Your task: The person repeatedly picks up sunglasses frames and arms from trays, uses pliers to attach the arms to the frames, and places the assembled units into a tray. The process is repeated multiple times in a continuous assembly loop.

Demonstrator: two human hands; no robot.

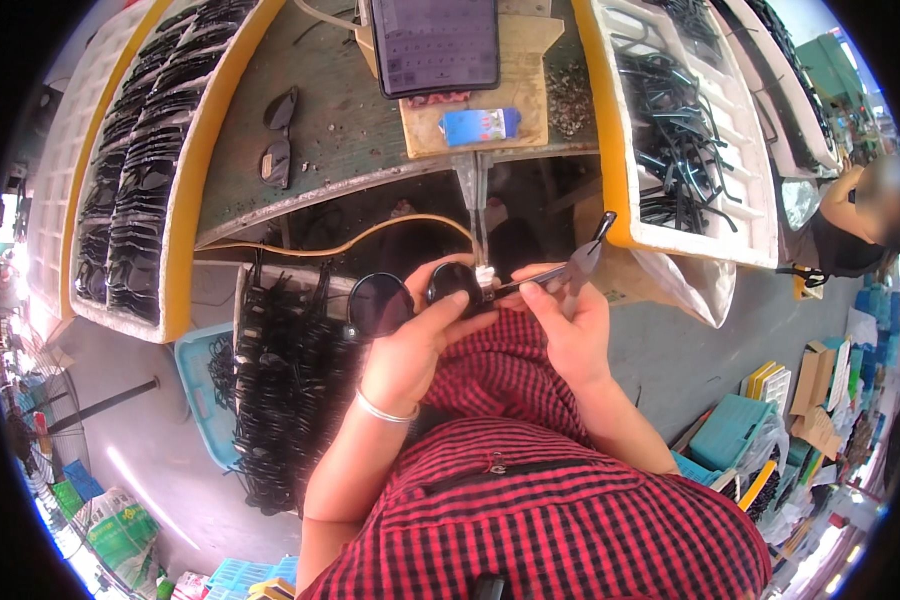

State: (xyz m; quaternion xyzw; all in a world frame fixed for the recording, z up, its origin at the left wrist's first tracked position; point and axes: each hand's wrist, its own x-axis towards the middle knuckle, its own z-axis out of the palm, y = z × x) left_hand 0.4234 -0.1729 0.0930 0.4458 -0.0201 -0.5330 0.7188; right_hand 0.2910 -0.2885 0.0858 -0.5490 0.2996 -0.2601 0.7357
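My left hand (435, 315) is closed on the front of a pair of sunglasses (379, 305) with round dark lenses, the thumb lying near the inner lens. My right hand (574, 325) pinches a slim dark temple arm (555, 281) between thumb and fingers. Its inner end meets the sunglasses' frame beside the left fingers; whether it is joined there I cannot tell. Toward its far end a grey, flared piece and a dark tip (607, 224) stick out beyond the right hand. Just behind the fingers is a small whitish tip of a metal fixture (484, 272) at the bench edge.
White foam trays in yellow frames flank the bench (340, 125): dark lens fronts (140, 185) left, loose temple arms (670, 140) right. Sunglasses (278, 140), a tablet (435, 45) and a blue packet (478, 125) lie between. Many dark frames (285, 390) hang at my left; another person (850, 225) is far right.
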